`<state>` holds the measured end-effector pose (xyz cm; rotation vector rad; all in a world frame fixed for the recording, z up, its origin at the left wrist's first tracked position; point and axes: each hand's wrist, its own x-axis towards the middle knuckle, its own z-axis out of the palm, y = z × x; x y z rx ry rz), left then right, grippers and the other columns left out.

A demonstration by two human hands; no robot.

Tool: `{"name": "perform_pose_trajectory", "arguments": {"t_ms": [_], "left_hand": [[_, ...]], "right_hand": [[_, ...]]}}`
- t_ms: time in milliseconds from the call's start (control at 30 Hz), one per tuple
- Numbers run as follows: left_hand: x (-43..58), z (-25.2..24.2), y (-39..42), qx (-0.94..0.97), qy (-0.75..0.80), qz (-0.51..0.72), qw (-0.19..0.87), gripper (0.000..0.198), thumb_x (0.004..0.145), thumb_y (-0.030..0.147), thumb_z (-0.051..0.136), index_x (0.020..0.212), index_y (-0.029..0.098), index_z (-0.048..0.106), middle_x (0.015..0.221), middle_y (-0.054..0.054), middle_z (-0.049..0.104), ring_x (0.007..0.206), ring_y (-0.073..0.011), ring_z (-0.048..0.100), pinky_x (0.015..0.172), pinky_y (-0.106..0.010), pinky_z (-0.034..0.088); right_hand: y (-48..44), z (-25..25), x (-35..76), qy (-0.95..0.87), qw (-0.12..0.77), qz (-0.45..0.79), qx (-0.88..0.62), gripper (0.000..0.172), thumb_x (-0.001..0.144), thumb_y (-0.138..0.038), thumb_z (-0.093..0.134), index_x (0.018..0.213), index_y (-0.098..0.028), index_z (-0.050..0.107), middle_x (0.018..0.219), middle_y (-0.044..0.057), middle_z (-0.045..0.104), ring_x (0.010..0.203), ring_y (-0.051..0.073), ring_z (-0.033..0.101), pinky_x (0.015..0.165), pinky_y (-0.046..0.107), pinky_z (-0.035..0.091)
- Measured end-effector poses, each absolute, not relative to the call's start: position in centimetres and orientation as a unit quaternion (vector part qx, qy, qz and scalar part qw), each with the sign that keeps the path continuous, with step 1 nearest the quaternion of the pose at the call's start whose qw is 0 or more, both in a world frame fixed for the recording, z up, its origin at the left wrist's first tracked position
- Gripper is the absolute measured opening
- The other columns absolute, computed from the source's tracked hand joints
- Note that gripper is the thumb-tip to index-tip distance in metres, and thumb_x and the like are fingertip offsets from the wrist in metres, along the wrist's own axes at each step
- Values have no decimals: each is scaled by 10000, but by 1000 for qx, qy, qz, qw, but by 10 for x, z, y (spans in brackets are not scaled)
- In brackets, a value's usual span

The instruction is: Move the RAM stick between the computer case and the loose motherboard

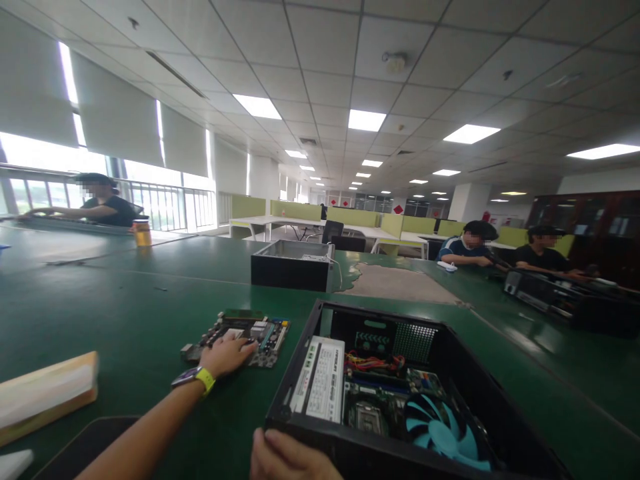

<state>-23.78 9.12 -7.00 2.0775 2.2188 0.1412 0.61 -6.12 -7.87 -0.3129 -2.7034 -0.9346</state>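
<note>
My left hand [227, 355], with a yellow-strapped watch on its wrist, lies over a loose motherboard [273, 341] on the green table. Its fingers are stretched out across the board's components; their tips are partly hidden. At the bottom, my right hand [294, 459] grips the near left corner of an open black computer case [410, 443]. Inside the case sit a white-labelled power supply [320, 380], red and yellow cables [373, 363], another motherboard [365, 393] with a bare-looking socket, and a fan with turquoise blades [443, 430].
Another open case [290, 272] stands farther back on the table [150, 300]. A pale block-like box [50, 393] lies at left, and an amber container [142, 233] stands behind. One person sits at far left; two sit at right beside a black case [555, 300].
</note>
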Motion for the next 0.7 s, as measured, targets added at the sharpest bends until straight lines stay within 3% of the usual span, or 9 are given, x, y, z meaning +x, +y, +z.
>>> {"name": "perform_pose_trajectory", "arguments": {"t_ms": [100, 233, 433, 600, 700], "left_hand": [[-231, -72, 85, 691, 720, 62, 6, 622, 797, 598, 329, 1269, 243, 524, 1402, -139, 404, 1248, -397, 371, 957, -582, 284], [-210, -71, 73, 694, 717, 68, -10, 550, 809, 515, 360, 1244, 236, 546, 1355, -138, 455, 1200, -381, 420, 923, -579, 315], [-145, -64, 32, 729, 680, 64, -28, 488, 799, 452, 408, 1197, 223, 573, 1295, -157, 499, 1125, -371, 470, 846, -543, 371], [-85, -61, -23, 766, 641, 54, -9, 519, 760, 449, 489, 1199, 185, 573, 1297, -213, 487, 1107, -413, 480, 800, -531, 405], [-49, -78, -48, 782, 621, 51, 20, 644, 668, 488, 597, 1215, 148, 570, 1315, -267, 457, 1108, -484, 458, 739, -543, 434]], "right_hand": [[-48, -62, 31, -942, 114, -273, -156, 358, 885, -292, 437, 1076, -50, 620, 1197, 113, 608, 1280, 193, 373, 1124, 295, 237], [-25, -35, 91, -944, 64, -148, -288, 596, 778, -491, 535, 1180, -53, 573, 1323, 152, 502, 1340, 233, 268, 1157, 342, 51], [14, -33, 214, -872, 19, -161, -463, 430, 800, -385, 516, 1169, -184, 608, 1374, 80, 466, 1377, 196, 188, 1136, 391, -44], [26, -47, 278, -764, -8, -228, -603, 361, 811, -300, 465, 1060, -134, 667, 1416, 146, 391, 1386, 257, 147, 1108, 498, -34], [26, -47, 271, -705, 29, -140, -694, 363, 810, -276, 440, 1047, -133, 674, 1329, 160, 496, 1318, 310, 315, 1075, 515, 170]]}}
